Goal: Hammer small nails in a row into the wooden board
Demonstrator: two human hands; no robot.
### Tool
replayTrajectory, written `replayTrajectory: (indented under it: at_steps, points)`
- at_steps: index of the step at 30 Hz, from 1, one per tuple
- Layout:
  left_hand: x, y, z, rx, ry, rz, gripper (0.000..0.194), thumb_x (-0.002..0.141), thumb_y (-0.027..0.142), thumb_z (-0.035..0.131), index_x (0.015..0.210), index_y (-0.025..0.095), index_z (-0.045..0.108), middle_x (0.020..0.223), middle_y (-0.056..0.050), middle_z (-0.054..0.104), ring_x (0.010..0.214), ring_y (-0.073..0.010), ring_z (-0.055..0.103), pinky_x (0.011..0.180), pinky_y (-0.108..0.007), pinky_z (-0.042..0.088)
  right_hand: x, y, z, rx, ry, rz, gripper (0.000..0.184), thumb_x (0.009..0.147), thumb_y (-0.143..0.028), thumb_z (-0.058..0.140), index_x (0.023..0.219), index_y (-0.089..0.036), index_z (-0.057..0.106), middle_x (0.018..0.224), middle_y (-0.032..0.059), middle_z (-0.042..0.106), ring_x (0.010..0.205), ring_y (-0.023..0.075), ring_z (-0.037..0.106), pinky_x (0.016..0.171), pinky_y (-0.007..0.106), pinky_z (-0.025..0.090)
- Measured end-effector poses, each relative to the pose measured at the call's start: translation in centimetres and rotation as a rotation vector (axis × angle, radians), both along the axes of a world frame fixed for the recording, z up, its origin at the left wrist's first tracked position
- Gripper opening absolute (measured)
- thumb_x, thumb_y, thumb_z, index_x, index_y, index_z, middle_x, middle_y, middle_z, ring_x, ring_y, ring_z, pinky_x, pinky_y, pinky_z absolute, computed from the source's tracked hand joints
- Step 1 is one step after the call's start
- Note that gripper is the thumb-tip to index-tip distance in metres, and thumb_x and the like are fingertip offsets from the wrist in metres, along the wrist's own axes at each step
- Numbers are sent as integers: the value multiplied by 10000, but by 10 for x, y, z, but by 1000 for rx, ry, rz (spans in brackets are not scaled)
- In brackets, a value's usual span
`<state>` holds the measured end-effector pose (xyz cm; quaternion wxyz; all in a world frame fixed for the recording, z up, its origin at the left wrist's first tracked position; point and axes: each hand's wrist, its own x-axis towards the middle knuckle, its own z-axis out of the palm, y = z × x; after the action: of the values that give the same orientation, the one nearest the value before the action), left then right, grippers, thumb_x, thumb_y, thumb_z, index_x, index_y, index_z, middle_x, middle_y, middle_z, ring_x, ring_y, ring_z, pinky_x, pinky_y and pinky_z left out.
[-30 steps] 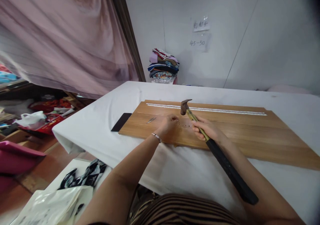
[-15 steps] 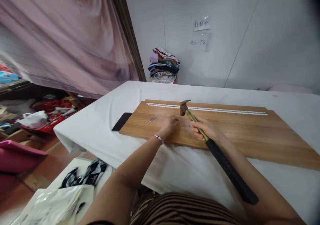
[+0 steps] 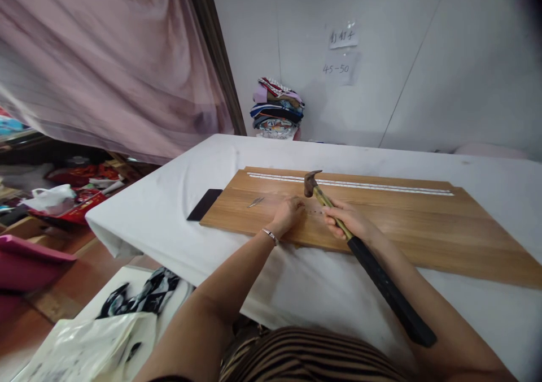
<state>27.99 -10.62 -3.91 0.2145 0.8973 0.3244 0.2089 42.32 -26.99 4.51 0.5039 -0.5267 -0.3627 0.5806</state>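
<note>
My right hand [image 3: 345,217] is wrapped around the handle of a claw hammer [image 3: 312,185], well up towards the head. The rusty head is raised above a wooden board [image 3: 423,224], and the black grip slants back along my forearm. On the board, my left hand [image 3: 290,212] is closed, fingertips pinched together; whatever is between them is too small and hidden to make out. Just right of those fingertips runs a short row of small dark dots [image 3: 315,212], which look like nail heads. Several loose nails [image 3: 256,202] lie further left on the board.
Two white measuring strips [image 3: 359,185] run along the board's far edge. A black flat object [image 3: 204,204] sticks out beside its left end. The board lies on a white-covered table [image 3: 161,201]. Folded clothes [image 3: 277,111] are stacked behind, against the wall. A bag [image 3: 101,342] lies at lower left.
The view has shifted very slightly. Both hands and the hammer keep almost the same places over the board.
</note>
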Motion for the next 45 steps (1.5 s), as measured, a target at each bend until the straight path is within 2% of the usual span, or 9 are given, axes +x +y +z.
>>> replayTrajectory:
  at_steps: [6,18,21,25,30,32,35,45]
  points:
    - [2,-4,-4,48,16,-8,186,895,110,616,857,176,785,1001,-103,775,987,-230,691,986,-358,536,1,2,-6,-14,-4,22,507,723,-524,798,1005,-258,471,594,-122,500,370,64,399,381,217,184]
    - [4,-6,-4,-33,-24,29,167,879,109,651,855,186,797,1014,-90,786,1004,-227,705,988,-348,542,-4,2,-8,-23,-6,2,543,690,-525,817,1015,-254,477,584,-130,494,366,57,394,374,202,222]
    - [1,-8,-4,-42,-62,40,158,866,124,691,970,175,799,1090,-103,779,1056,-239,698,1022,-365,536,-3,2,-8,-33,-8,8,543,692,-523,818,1016,-254,476,591,-128,499,365,57,400,376,200,225]
    - [-15,-10,-5,-24,-85,99,279,865,153,728,1142,157,765,1205,-130,751,1141,-266,679,1062,-402,528,-3,2,-9,-40,-18,9,581,673,-538,827,1041,-251,480,583,-132,503,363,54,396,375,192,229]
    - [-35,-11,-10,80,-36,201,183,892,116,687,1048,182,759,1140,-110,737,1129,-257,666,1049,-393,523,-5,4,-16,-93,-15,21,555,673,-528,826,993,-253,466,579,-123,513,369,57,405,371,188,221]
    - [-36,-13,-10,123,10,184,137,929,128,647,983,185,759,1088,-106,733,1092,-253,661,1023,-393,521,-6,5,-19,-110,-7,20,544,684,-510,818,1016,-255,470,576,-123,511,367,62,405,367,188,218]
    - [-33,-16,-10,172,57,131,199,985,140,576,920,184,759,1060,-109,730,1068,-247,648,1010,-393,509,-7,5,-22,-123,2,16,547,688,-495,812,1044,-255,471,571,-125,508,366,63,400,363,187,218]
    - [-30,-18,-8,199,80,119,226,1007,138,557,957,171,775,1081,-117,737,1084,-250,638,1012,-385,499,-5,4,-29,-143,2,19,513,719,-484,810,1031,-260,470,571,-129,507,367,65,417,365,186,232]
